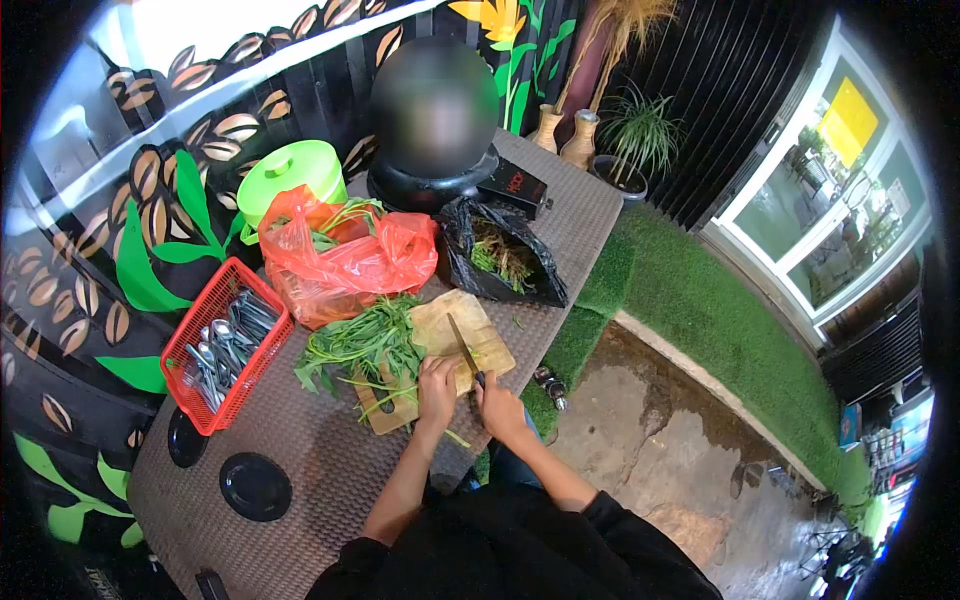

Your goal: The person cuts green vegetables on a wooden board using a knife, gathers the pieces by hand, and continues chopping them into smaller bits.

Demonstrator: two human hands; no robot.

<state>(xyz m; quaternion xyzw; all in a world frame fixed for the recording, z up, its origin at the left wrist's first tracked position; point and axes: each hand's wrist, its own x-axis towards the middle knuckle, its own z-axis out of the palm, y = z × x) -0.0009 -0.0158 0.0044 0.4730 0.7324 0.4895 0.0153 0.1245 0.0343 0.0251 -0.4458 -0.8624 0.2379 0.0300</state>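
Observation:
A wooden cutting board (492, 352) lies near the table's right edge, partly covered by a heap of leafy green vegetables (365, 342). My left hand (437, 388) rests over the board with its fingers bent down on the stems; the exact grip is partly hidden. In my right hand (503, 412) is the handle of a knife (462, 342), its dark blade pointing away from me across the board. Small green pieces lie close to the blade, and a few stems stick out past the board's near side.
Beyond the board sit a red plastic bag (340, 265) of greens and a black plastic bag (545, 270) holding rooty trimmings. A red basket (256, 372) of cutlery, a green lidded pot (325, 172) and black plates (255, 487) stand left. The table (340, 480) drops off to the right.

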